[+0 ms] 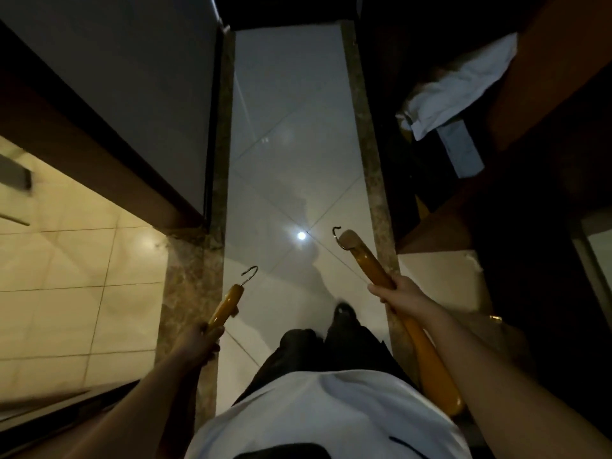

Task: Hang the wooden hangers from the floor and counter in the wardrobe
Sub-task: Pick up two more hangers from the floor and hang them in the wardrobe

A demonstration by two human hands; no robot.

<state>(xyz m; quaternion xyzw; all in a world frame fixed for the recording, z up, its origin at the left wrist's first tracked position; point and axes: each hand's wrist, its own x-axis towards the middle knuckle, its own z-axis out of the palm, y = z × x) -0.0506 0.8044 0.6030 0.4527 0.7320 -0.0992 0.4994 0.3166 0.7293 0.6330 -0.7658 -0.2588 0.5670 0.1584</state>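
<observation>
Hangers, two counted, ride one per hand over the floor [291, 127]. The left hand [202, 339] grips the left hanger [225, 306] by its end at lower centre-left; the right hand [397, 296] grips the right hanger [367, 263] mid-body at centre-right. Both hooks point forward, probably ready to catch a rail. One wardrobe [543, 104] stands at right, holding one white cloth [463, 84]

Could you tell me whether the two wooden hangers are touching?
Apart. The head view shows pale floor between the left hanger, held by the left hand, and the right hanger, held by the right hand.
</observation>
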